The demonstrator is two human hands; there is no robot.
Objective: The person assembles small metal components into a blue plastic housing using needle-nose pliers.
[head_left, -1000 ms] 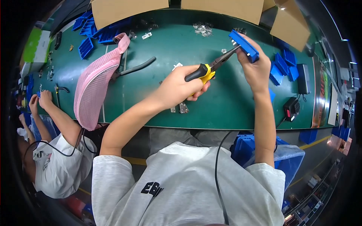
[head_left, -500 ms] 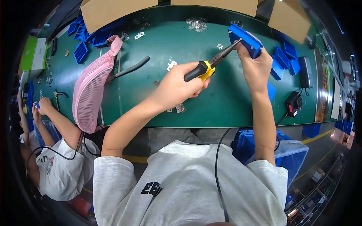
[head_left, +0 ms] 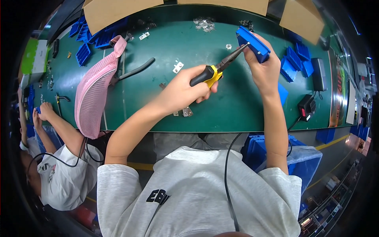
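Blue rectangular plastic housing (head_left: 254, 45): held up over the far part of the green tabletop (head_left: 225, 114), right of centre. Reached in from the lower left with the left forearm slanted up and rightward, elbow bent. Wrapped the left hand (head_left: 185, 89) around the handles of the black-and-yellow long-nose pliers (head_left: 216, 73), clamped on them in a full grip. Aimed the dark metal nose up and to the right, with its tip at the housing beside a small shiny spot; could not tell whether nipping that spot or merely touching it. Reached almost straight up with the right forearm. Clamped the housing in the right hand (head_left: 265, 65), with the thumb near the plier tip and the fingers curled behind, partly hidden.

Saw at far left a green-and-white box (head_left: 35, 55), contents hidden. Found next a heap of blue plastic trays (head_left: 83, 54) with ribbed insides, in front of a brown cardboard box (head_left: 122, 17). Came then to a pink mesh pouch-like case (head_left: 94, 94), stretched toward the tabletop's near edge; could not make out its contents. Noted a loose pile of silver metal clips (head_left: 204, 24) lying directly on the tabletop. Saw right of the right hand more blue plastic pieces (head_left: 290, 63), leaning together. Spotted below the tabletop, partly behind the right forearm, a blue plastic crate (head_left: 256, 152) beside clear plastic sheeting (head_left: 304, 166).
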